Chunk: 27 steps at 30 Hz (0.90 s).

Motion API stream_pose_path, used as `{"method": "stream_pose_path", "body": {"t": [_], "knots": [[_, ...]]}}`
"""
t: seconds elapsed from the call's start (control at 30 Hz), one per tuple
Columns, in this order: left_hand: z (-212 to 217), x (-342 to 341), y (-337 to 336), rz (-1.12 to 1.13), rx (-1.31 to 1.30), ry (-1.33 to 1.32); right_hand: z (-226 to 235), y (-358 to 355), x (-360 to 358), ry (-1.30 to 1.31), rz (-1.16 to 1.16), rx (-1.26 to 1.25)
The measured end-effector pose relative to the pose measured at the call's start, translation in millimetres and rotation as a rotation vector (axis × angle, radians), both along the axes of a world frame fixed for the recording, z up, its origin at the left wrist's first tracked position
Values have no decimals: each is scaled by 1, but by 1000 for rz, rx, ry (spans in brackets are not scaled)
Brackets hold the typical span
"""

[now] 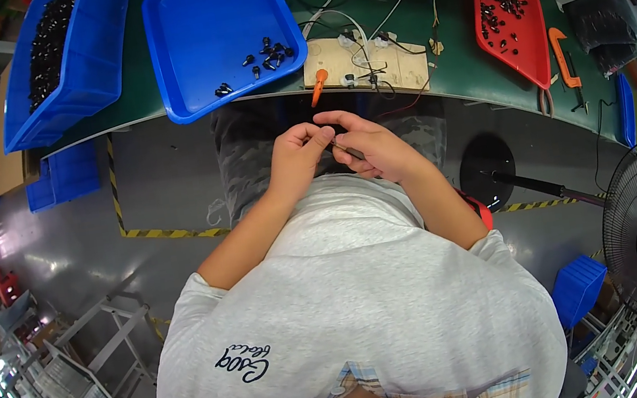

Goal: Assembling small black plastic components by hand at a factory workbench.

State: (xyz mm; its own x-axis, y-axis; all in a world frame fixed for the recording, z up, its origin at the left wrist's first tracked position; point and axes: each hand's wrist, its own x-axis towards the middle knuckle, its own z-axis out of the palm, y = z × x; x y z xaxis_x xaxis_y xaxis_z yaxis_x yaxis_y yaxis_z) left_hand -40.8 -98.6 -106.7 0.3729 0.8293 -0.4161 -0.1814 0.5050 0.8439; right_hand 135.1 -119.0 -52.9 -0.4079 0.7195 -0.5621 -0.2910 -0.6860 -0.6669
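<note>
1. Right hand (381, 151) holds a slim dark piece (350, 151) just short of the bench (463, 69); left hand's (296, 153) grip: cannot tell.
2. Black parts (278, 57) lie in left blue tray (206, 39) and right red tray (535, 58); finished ones indistinguishable.

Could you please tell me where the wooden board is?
In the head view, the wooden board lies at upper centre on the green table, right of the blue tray and beyond the right hand.
</note>
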Motion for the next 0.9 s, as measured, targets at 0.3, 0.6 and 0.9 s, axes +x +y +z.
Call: {"method": "stream_pose_path", "body": {"t": [0.3,0.6,0.9], "knots": [[1,-1,6,4,-360,-324,-30,0,-14,36,-564,41],[-6,-2,8,95,-458,-359,-28,12,-18,96,-639,60],[-9,-5,8,73,-522,-401,-27,14,-19,190,-654,-5]]}}
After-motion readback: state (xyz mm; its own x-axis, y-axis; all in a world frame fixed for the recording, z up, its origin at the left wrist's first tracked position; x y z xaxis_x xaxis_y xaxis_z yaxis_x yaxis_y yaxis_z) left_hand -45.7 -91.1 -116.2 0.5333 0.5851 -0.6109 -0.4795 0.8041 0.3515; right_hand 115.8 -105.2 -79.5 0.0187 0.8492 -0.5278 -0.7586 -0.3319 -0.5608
